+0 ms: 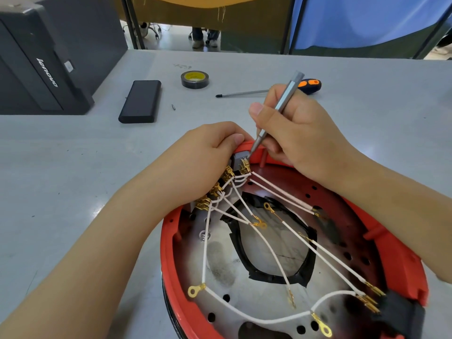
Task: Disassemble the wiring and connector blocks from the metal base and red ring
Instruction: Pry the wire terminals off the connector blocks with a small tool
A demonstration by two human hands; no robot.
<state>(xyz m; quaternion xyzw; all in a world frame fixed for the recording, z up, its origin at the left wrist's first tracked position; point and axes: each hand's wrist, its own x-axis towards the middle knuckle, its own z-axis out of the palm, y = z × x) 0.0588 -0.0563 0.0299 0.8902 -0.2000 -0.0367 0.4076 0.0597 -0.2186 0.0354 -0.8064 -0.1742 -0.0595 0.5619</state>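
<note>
At frame centre, the left hand (208,152) grips the block (238,160) on the ring's (396,255) far rim. The right hand (296,133) pinches a grey tool (281,106), tip on the block's terminals. White wires (269,245) fan across the base (220,255).

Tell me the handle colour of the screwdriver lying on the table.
Orange and black, on the screwdriver, in the head view.
</note>
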